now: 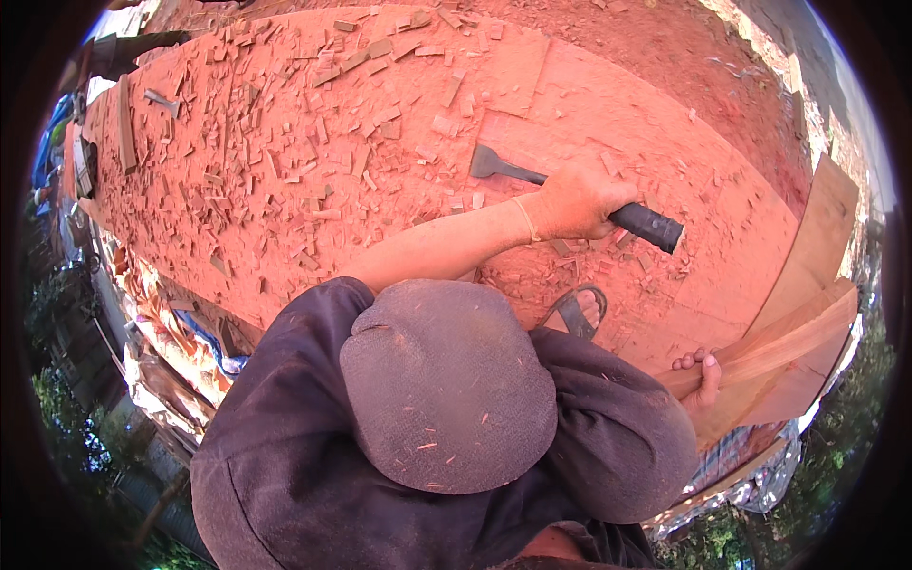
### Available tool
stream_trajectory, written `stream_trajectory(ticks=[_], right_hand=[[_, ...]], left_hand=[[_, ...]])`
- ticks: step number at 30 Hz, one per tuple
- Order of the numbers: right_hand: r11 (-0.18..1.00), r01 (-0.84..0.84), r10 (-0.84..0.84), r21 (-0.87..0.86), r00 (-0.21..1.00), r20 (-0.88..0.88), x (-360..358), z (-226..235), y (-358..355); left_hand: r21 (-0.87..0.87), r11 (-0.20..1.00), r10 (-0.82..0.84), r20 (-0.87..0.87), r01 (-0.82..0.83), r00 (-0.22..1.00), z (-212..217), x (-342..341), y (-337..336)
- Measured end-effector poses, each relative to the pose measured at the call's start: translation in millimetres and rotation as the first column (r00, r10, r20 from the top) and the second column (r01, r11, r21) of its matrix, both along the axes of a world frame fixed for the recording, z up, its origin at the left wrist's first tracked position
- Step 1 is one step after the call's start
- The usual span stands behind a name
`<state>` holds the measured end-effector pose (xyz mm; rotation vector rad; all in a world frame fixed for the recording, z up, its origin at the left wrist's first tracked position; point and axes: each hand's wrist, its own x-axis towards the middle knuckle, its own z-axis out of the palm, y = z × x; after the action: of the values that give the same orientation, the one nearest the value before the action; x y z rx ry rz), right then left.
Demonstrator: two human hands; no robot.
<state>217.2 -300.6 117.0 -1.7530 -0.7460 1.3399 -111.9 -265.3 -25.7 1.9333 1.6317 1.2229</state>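
Evidently, red-dusted ground is spread around the left hand; a wooden plank is gripped by the right hand, well apart, and a chisel by the left. Leftward, wood chips are strewn (much cutting seems done; what is left cannot be told).

Dusty brick-red floor is carrying it all. Lots of sm. wood chips are lying scattered on it, thickest ctr & L, thinning out twd R. Flat-ended metal tool is lying flat upper L, nr a long wood strip. Dark sandal, w/ a foot in it, is resting R of ctr.
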Motion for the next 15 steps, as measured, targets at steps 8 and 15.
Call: stream_trajectory(ticks=[8, 15], right_hand=[[0.832, -0.011, 0.125, 0.555, 0.978, -0.169, 20.2, 87.3, 82.2], [0.854, -0.454, 0.520, -0.253, 0.741, 0.425, -89.3, -19.3, -9.5]], left_hand=[[-0.052, 0.998, 0.025, -0.003, -0.025, 1.000, 3.1, -1.8, -7.4], [-0.053, 0.998, 0.033, -0.077, -0.037, 0.996, -2.6, 1.8, -0.7]])
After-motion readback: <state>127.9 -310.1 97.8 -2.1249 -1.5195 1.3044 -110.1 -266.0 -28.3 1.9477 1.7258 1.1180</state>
